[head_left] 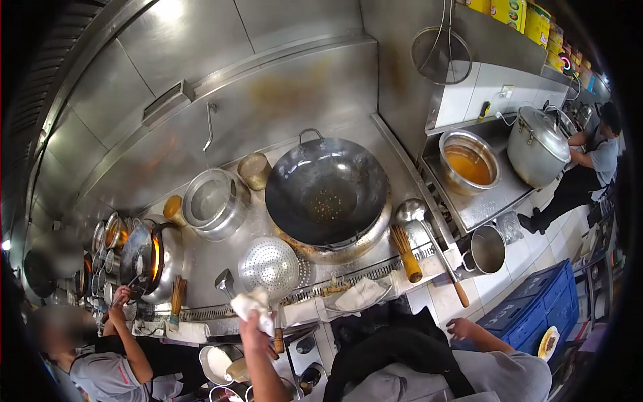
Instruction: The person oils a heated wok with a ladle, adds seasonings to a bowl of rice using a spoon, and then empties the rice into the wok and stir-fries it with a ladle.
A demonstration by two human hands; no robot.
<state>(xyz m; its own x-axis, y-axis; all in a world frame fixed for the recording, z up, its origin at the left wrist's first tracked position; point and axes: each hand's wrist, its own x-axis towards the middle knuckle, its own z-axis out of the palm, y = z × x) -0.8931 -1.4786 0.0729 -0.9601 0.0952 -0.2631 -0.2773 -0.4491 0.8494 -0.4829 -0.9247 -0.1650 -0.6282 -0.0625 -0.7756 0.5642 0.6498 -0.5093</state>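
My left hand [252,328] is closed round a crumpled white cloth [253,309], held just below the perforated strainer [269,266] at the front of the stove. A spatula [226,283] lies to the left of the cloth. My right hand [459,329] hangs low at the right, apart from the stove, with its fingers partly curled and nothing visible in them. A large dark wok [326,191] with a little liquid in its bottom sits on the burner. To its right are a bamboo brush [406,254] and a ladle [435,248] with a wooden handle.
A co-worker [120,362] stands at the left by a flaming wok [142,258]; another person [589,157] is at the far right. Metal pots [213,201], a pot of orange liquid [469,164], a lidded stockpot [538,147], a floor pot [485,249] and blue crates [529,301] stand around.
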